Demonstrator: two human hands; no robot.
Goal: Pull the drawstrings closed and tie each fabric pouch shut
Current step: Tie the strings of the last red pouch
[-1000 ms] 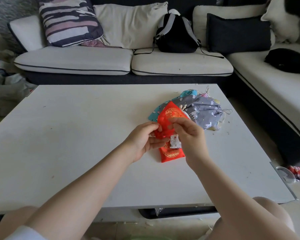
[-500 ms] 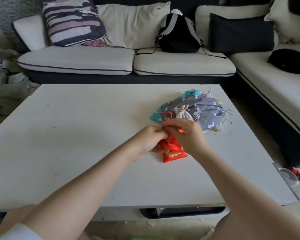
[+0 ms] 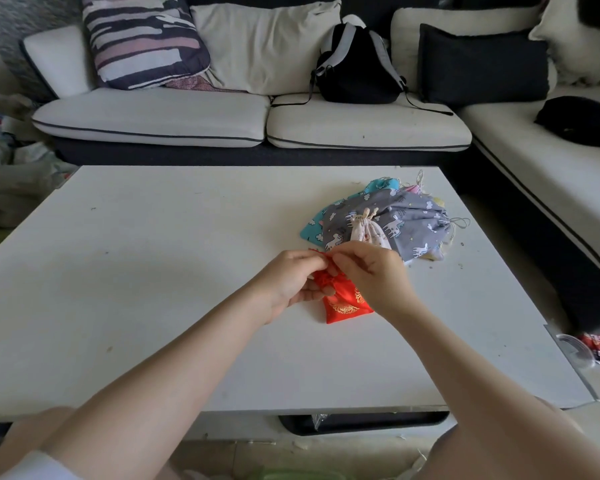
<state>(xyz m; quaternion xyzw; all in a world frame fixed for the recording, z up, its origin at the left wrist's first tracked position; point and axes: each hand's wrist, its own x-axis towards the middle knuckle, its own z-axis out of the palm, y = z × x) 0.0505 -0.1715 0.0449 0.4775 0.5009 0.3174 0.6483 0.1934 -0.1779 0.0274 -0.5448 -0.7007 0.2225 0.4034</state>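
Both our hands — left hand (image 3: 291, 282), right hand (image 3: 371, 275) — pinch the red drawstring (image 3: 321, 253) above the red pouch (image 3: 345, 303) lying beneath them on the desk (image 3: 153, 271); soft, light, slippery — we'd grip the cord ends

A small red pouch (image 3: 347, 304) of shiny fabric with a gold printed emblem lies flat on the white worktop (image 3: 153, 271), its bottom end toward the near edge. Its neck is gathered into a bunch, and thin red drawstrings (image 3: 321, 253) rise from it. Just beyond it, further back and to the right, a heap of other pouches rests on the worktop: a large grey pouch (image 3: 406, 220) printed with white animals, its mouth cinched at the right with pale cords; a small cream pouch (image 3: 369, 232) lying on top, neck gathered; and a turquoise pouch (image 3: 310, 230) showing from underneath.
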